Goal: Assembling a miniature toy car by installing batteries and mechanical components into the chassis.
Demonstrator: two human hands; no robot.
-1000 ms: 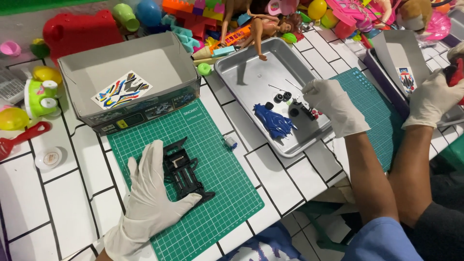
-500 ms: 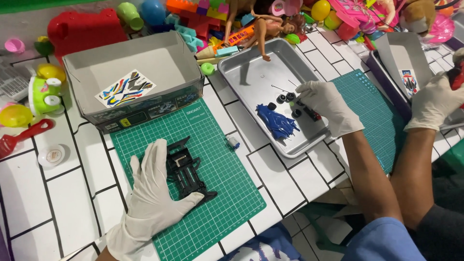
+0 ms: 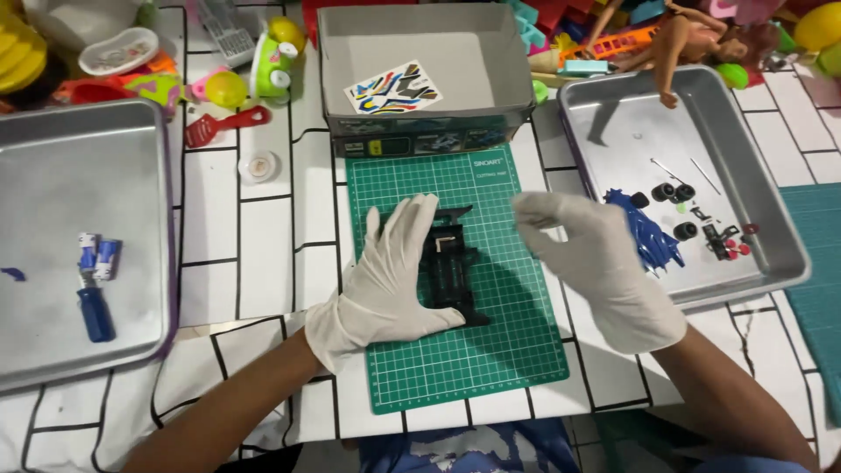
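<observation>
Chassis [image 3: 451, 271], black plastic, lying near the middle of the green cutting mat [image 3: 491, 368], long axis running from near edge to far edge of the tabletop. Pinned there by the left hand [image 3: 390, 271], white-gloved, palm down, fingers straight and spread, covering the chassis's left side and resting on it rather than gripping.

Right hand [image 3: 596, 263], also gloved, now raised over the mat's right edge, just beside the chassis and apart from it. A second ago down in the metal tray [image 3: 771, 219] at the right side of the tabletop, among the small parts; since lifted out and brought back across. Thumb and forefinger curled toward each other, other fingers loosely bent; cannot tell whether anything small is pinched between them, the fingertips being turned away from the camera.

Left in that tray: blue body shell [image 3: 653, 236], black wheels [image 3: 674, 193], thin rods and tiny red bits. Judged from this: the reach into the tray over, both hands gathered again at the chassis, left hand unmoved as the steadying one.

Beyond the mat's far edge, touching it, a grey cardboard box [image 3: 420, 131] with a coloured sticker sheet [image 3: 392, 89] inside. At the left edge of the tabletop, a second metal tray [image 3: 53, 350] holding a blue-handled screwdriver [image 3: 95, 311].
</observation>
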